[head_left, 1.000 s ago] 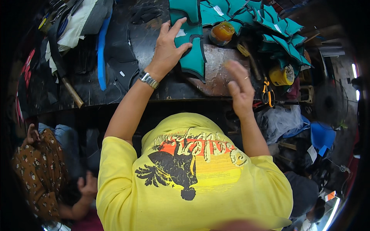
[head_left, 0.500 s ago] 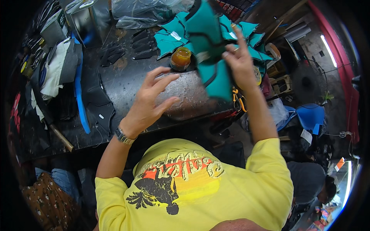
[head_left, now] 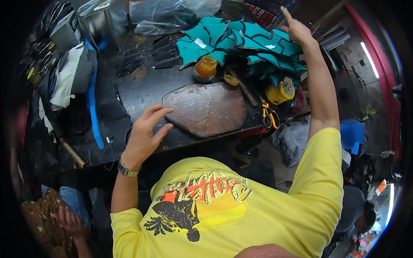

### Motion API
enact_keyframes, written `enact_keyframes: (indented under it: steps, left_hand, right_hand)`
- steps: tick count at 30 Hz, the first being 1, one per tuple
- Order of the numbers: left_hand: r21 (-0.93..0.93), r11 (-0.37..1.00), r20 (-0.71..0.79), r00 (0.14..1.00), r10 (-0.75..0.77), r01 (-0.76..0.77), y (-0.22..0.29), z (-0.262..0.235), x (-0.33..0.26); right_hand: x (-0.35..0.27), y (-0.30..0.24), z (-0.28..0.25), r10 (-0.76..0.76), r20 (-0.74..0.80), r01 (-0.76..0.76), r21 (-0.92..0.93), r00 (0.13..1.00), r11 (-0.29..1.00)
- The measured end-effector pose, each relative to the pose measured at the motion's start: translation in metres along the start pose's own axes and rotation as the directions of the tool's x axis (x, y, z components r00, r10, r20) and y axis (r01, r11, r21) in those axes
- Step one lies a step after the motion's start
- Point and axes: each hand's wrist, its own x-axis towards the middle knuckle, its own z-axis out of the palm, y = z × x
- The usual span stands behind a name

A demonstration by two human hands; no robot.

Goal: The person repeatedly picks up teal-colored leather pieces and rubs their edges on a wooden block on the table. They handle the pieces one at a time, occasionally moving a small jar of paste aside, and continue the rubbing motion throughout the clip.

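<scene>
My right hand (head_left: 297,31) is raised at the far right, its index finger stretched out and nothing seen in its grasp. Just left of it spreads a heap of teal fabric pieces (head_left: 254,36) edged in black. My left hand (head_left: 148,133), fingers apart and holding nothing, hovers by the left edge of a worn brown board (head_left: 211,109). A glass jar of amber liquid (head_left: 205,69) stands behind the board. Right of the jar lies a wooden handle (head_left: 247,90), its far end under the heap.
Orange-handled cutters (head_left: 269,116) lie near the table's front edge beside a yellow tub (head_left: 282,91). Small black pieces (head_left: 165,53) and plastic wrap (head_left: 172,17) are at the back. A blue strip (head_left: 92,99) stands at left. Another person's hand (head_left: 71,221) shows lower left.
The teal piece has left my right hand, and the heap now holds the teal pieces. That hand has moved up and right. My left hand has drawn back toward me and left.
</scene>
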Motion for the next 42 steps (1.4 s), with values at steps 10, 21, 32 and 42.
enact_keyframes:
  steps: [10, 21, 32, 42]
  left_hand:
    - [0.133, 0.963, -0.364, 0.915, -0.173, 0.235, -0.031, -0.056, -0.031]
    - [0.281, 0.912, -0.468, 0.872, -0.142, 0.299, -0.067, -0.083, -0.032]
    - [0.735, 0.395, -0.311, 0.792, -0.525, 0.551, -0.113, -0.075, 0.038]
    - [0.703, 0.433, -0.316, 0.794, -0.519, 0.563, -0.110, -0.068, 0.035]
  right_hand:
    - [-0.143, -0.207, 0.040, -0.422, -0.281, 0.503, 0.374, 0.862, 0.779]
    - [-0.140, -0.214, 0.075, -0.403, -0.333, 0.491, 0.248, 0.853, 0.835]
    - [-0.184, -0.216, 0.082, -0.238, -0.412, 0.393, 0.346, 0.880, 0.852]
    - [-0.253, -0.233, 0.081, -0.256, -0.223, 0.326, 0.803, 0.941, 0.499]
